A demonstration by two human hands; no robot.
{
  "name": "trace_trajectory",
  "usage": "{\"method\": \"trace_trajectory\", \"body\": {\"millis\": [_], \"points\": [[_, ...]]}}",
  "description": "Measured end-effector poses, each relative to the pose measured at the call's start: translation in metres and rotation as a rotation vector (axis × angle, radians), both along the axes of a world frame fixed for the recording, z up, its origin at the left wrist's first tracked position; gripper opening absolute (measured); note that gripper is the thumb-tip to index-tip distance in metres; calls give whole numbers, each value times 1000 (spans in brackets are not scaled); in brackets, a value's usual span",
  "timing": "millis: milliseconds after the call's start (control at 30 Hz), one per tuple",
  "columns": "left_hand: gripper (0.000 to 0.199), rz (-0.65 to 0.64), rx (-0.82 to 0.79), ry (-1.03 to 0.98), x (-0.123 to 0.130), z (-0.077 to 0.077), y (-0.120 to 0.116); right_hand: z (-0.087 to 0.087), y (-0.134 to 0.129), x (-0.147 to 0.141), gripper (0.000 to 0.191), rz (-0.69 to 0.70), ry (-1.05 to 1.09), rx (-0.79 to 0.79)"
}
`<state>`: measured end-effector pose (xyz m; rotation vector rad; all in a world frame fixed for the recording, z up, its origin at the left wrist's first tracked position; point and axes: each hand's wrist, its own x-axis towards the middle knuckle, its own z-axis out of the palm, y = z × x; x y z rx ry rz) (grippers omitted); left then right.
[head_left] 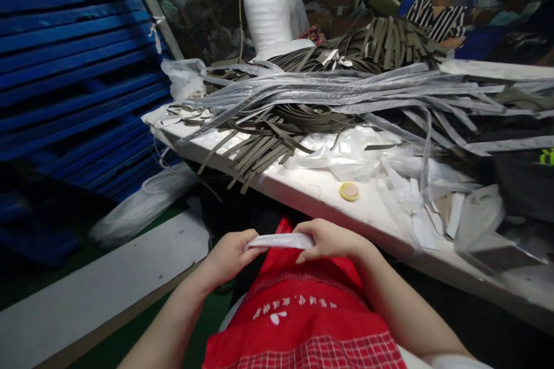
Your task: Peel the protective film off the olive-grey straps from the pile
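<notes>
A short pale strip in a clear plastic sleeve [281, 241] is stretched between my two hands, in front of the red apron. Its left end is pinched by my left hand [234, 253]. The fingers of my right hand [324, 239] close round the other end. Beyond my hands, on the white table [298, 190], lie dark olive straps [264, 153] whose cut ends hang over the near edge. Long plastic-sleeved strips [303, 89] are heaped across them. A small round yellow-rimmed object [348, 191] rests near the table edge.
Stacked blue pallets [78, 81] rise on the left. A white board [130, 271] runs low at the left, with bundled clear plastic [142, 202] behind it. At the back stand a white foam roll [272, 17] and a person in a striped top [437, 20].
</notes>
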<state>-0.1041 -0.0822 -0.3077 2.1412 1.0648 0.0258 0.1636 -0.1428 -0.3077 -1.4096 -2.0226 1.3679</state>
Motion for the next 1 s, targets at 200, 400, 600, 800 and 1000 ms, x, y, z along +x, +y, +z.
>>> {"method": "trace_trajectory", "body": {"millis": [200, 400, 600, 800, 1000], "points": [[22, 190, -123, 1, -45, -9, 13, -24, 12, 38, 44, -51, 359, -336], [24, 228, -268, -3, -66, -31, 3, -37, 15, 46, 36, -135, 344, -422], [31, 168, -404, 58, -87, -57, 6, -32, 18, 47, 34, 7, 188, -374], [43, -77, -572, -117, -31, -46, 8, -26, 29, 18, 27, 115, 131, -299], [38, -69, -358, -346, 66, -48, -4, -27, 48, -9, 30, 4, 228, -226]]}}
